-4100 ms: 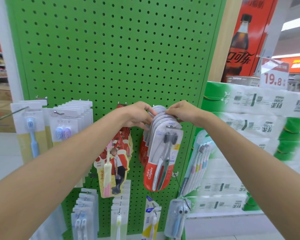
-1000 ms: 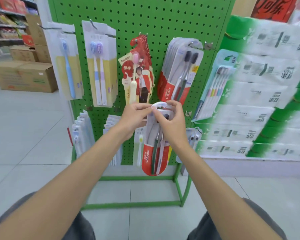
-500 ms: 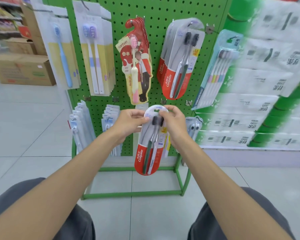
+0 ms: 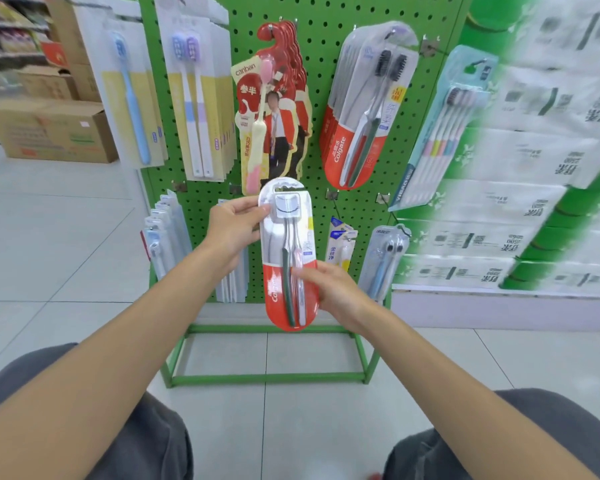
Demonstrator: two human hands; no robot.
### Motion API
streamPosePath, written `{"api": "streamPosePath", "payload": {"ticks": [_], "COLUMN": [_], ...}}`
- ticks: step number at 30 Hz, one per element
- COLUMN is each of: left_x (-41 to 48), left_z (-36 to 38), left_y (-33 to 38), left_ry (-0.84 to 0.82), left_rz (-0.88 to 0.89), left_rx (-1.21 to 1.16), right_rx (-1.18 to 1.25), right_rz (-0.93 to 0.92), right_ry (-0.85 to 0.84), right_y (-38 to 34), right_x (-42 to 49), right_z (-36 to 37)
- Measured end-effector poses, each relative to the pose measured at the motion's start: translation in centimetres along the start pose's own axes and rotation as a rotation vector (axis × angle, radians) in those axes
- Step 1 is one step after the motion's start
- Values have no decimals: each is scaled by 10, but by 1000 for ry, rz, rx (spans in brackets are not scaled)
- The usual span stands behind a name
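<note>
Left hand (image 4: 232,230) is gripping the toothbrush pack (image 4: 288,258) at its top left edge, and right hand (image 4: 329,289) is pinching the lower right side. The pack is hanging upright in mid-air, just in front of the pegboard (image 4: 354,202) and off any hook. Likely risk: the slick plastic is resting on thin edge grips only, so it could slip if either grip is loosening. A stack of matching packs (image 4: 364,109) is hanging up right. A small yellow pack (image 4: 342,244) is crowding the space just behind.
</note>
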State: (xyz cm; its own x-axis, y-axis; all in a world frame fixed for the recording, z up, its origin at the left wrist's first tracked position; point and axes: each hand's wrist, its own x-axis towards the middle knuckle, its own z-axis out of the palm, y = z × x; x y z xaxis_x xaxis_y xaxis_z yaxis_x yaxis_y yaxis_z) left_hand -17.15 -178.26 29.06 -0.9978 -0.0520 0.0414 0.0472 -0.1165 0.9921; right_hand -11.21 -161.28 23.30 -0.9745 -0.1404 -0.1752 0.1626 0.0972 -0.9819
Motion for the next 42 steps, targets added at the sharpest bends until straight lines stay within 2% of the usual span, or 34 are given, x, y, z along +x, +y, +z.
{"api": "streamPosePath", "payload": {"ticks": [3,7,12,14,16,18,20,22,26,28,33,36,42], "left_x": [1,-4,-13,-19,-26,-30,-30,-30,-23,-22,-24,-22,-23], "left_z": [-2,3,16,22,27,31,32,34,29,27,28,30,32], "left_y": [1,0,-5,-5,-5,-8,-12,-13,-14,-14,-13,-17,-28], "left_ry": [23,9,-82,-162,-252,-307,-322,-310,-275,-273,-344,-385,-454], "left_rz": [6,27,166,188,163,161,147,76,51,34,-81,-103,-178], "left_rx": [-2,54,226,291,297,382,414,302,178,123,-31,-15,93], "right_rx": [-35,-29,-79,-241,-514,-643,-635,-617,-280,-192,-231,-184,-22], "right_rz": [-7,8,-75,-184,-291,-325,-342,-369,-274,-261,-151,-145,-164], "right_ry": [-56,-46,2,86,162,147,98,60,-19,-20,24,63,261], "right_y": [16,27,31,34,35,35,35,38,36,38,43,36,5], "right_x": [-9,-20,-35,-38,-40,-41,-39,-36,-36,-32,-24,-19,-9], "right_z": [-1,-10,-14,-13,-12,-10,-10,-10,-7,-8,-9,-10,-33]}}
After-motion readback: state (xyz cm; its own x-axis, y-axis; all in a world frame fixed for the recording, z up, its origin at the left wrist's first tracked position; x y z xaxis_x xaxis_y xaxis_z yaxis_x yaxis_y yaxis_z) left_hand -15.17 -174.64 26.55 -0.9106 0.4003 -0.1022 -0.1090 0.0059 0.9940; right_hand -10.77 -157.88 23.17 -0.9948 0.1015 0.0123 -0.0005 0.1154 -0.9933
